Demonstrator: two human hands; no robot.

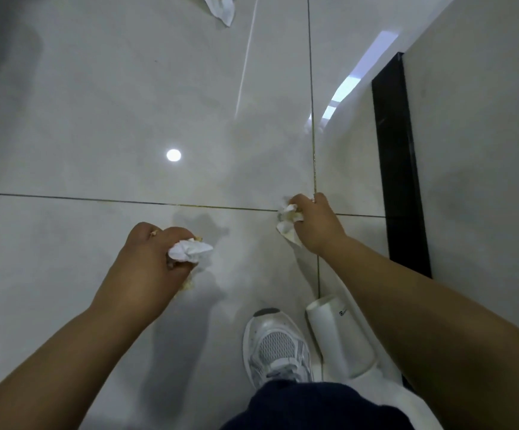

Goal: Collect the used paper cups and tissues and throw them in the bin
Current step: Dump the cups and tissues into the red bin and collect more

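Observation:
My left hand (151, 262) grips a crumpled white tissue (191, 251) with yellowish stains, held above the glossy tiled floor. My right hand (314, 221) grips a second stained crumpled tissue (289, 220) near the crossing of two tile seams. A white paper cup (338, 333) lies on its side on the floor, beside my shoe and partly under my right forearm. Another crumpled tissue (222, 7) lies on the floor at the top edge of the view. No bin is in sight.
My white mesh sneaker (275, 346) and dark trouser leg (314, 405) stand at the bottom centre. A black skirting strip (397, 162) and a pale wall (484, 150) run along the right. Light grey tiles (97, 119) stretch left and ahead.

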